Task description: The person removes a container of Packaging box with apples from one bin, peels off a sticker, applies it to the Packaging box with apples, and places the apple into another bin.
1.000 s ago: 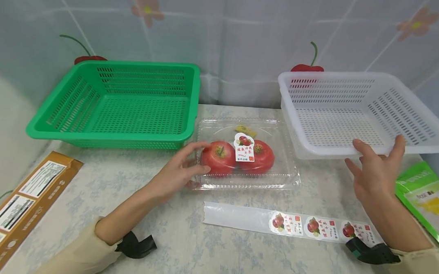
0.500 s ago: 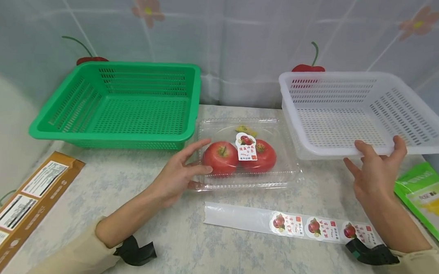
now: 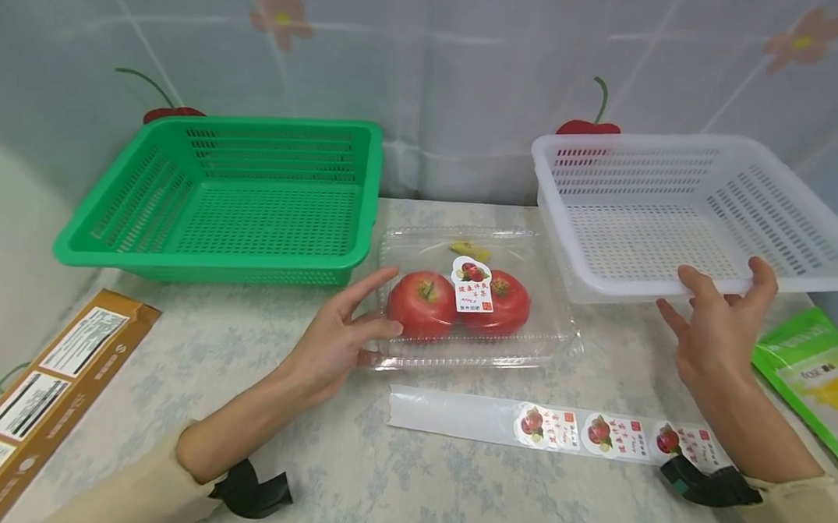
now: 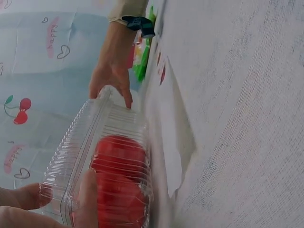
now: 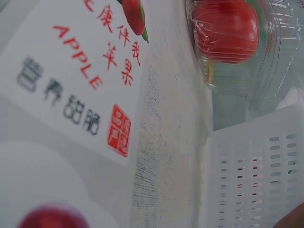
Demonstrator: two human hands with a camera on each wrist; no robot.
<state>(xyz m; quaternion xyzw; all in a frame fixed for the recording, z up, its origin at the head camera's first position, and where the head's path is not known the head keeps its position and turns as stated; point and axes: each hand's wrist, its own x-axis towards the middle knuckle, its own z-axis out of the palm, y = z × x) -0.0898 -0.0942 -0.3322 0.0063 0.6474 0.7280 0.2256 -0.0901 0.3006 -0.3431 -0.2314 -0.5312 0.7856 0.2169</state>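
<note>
In the head view, my left hand (image 3: 334,336) grips the left edge of a clear plastic clamshell box (image 3: 520,352), thumb along its near side. Inside sit two red apples (image 3: 422,304), and a white apple sticker (image 3: 474,286) is on the lid. The left wrist view has the box (image 4: 71,137) side-on, with the apples (image 4: 121,154) behind its ribbed wall. At the front rim of a white basket (image 3: 566,260) is my right hand (image 3: 721,337), its fingers spread. Whether they touch the rim I cannot tell.
A green basket (image 3: 250,266) stands at the back left. Before the box lies a backing strip (image 3: 447,411) with several apple stickers. A brown carton (image 3: 55,386) is at the far left, and a green-and-white packet (image 3: 817,372) lies at the right.
The clamshell box has shifted slightly right and toward me, turning a little, with my left hand on it. My right hand has barely moved.
</note>
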